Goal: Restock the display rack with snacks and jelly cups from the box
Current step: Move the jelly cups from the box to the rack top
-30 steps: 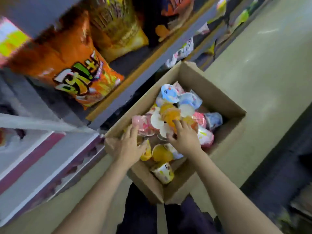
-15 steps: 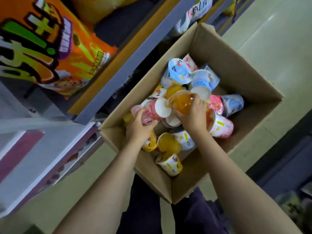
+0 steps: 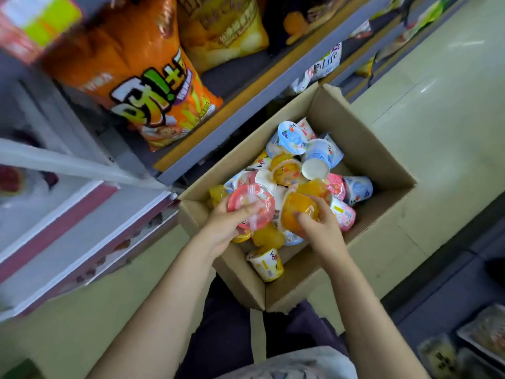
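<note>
An open cardboard box (image 3: 363, 149) on the floor holds several jelly cups in pink, blue, orange and yellow. My left hand (image 3: 221, 228) grips a pink jelly cup (image 3: 251, 206) lifted over the box's near left corner. My right hand (image 3: 322, 225) grips an orange jelly cup (image 3: 299, 212) just beside it, above the pile. A yellow-labelled cup (image 3: 266, 263) lies alone at the box's near side. The display rack (image 3: 240, 105) runs along the left, right against the box.
A big orange snack bag (image 3: 142, 86) and a yellow bag (image 3: 224, 28) sit on the rack's shelf. White and maroon shelf tiers (image 3: 76, 220) stand at the lower left. Pale floor (image 3: 442, 99) lies right of the box. My dark trousers are just below it.
Both hands went from reaching into the pile to lifting cups out: the left now holds a pink cup, the right an orange one, both raised towards me.
</note>
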### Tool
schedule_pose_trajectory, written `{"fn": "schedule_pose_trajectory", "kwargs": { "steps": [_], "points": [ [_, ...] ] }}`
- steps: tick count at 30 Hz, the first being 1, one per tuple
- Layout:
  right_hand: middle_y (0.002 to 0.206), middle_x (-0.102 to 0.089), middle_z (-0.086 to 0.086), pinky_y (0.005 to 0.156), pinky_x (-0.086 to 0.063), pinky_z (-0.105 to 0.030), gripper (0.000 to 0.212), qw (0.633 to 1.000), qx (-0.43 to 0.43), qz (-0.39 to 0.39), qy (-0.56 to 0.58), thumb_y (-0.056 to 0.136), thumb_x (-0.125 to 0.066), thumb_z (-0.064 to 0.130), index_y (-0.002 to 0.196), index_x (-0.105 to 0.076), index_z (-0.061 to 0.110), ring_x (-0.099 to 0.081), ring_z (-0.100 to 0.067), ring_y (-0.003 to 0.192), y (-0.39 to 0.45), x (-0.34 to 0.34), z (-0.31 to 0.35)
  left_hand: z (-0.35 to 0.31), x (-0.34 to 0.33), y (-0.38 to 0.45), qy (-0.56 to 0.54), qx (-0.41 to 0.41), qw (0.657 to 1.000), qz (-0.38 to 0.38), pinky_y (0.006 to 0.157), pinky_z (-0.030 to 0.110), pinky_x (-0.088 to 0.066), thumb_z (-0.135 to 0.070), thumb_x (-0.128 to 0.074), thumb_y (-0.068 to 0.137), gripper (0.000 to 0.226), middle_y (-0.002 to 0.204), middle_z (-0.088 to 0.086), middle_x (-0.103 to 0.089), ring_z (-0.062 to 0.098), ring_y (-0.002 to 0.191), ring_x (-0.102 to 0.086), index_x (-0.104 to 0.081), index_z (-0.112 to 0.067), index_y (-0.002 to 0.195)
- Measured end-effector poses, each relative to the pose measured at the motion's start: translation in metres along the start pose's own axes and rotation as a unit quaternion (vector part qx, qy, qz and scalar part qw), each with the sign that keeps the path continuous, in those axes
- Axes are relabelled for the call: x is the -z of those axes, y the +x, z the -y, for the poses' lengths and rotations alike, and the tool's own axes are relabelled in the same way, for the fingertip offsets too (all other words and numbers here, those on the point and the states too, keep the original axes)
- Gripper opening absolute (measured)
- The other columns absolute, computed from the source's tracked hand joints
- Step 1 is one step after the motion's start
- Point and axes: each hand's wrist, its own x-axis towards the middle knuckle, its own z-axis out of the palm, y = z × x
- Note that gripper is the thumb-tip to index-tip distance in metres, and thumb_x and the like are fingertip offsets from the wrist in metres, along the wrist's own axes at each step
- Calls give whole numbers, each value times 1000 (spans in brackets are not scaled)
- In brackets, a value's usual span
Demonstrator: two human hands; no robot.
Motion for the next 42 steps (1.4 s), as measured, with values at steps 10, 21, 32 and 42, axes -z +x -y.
{"fn": "schedule_pose_trajectory", "kwargs": {
  "steps": [10, 21, 32, 42],
  "points": [
    [93, -70, 11, 80, -56, -23, 28, 986, 141, 83, -12, 91, -69, 19, 108, -56, 37, -68, 0, 85, -116, -50, 127, -68, 42, -160, -28, -152, 988, 27, 59, 27, -52, -39, -84, 53, 61, 74, -4, -73, 11, 60, -64, -62, -19, 107],
    [100, -74, -2, 79, -56, -36, 55, 956, 208, 207, 26, 70, -74, 41, 119, -57, 24, -70, -20, 94, -278, -274, 115, -25, 278, -314, -37, -307, 951, 14, 46, 25, -43, -37, -86, 47, 59, 61, -3, -63, 13, 51, -54, -61, -19, 98],
    [107, -73, -2, 86, -57, -39, 56, 897, 289, 331, -51, 61, -77, 51, 113, -58, 43, -69, -23, 101, -422, -475, 129, -5, 461, -453, -166, -482, 839, -192, 71, 5, -47, -64, -87, 51, 82, 89, -22, -72, -13, 79, -65, -53, -26, 116],
    [99, -61, 16, 67, -46, -6, 55, 817, 485, 270, -158, 70, -88, 21, 109, -52, 36, -60, 15, 78, -431, -546, 225, -38, 544, -487, -205, -546, 757, -296, 70, 9, -50, -38, -83, 58, 66, 105, -22, -68, -12, 93, -64, -53, -33, 117]
  ]
}}
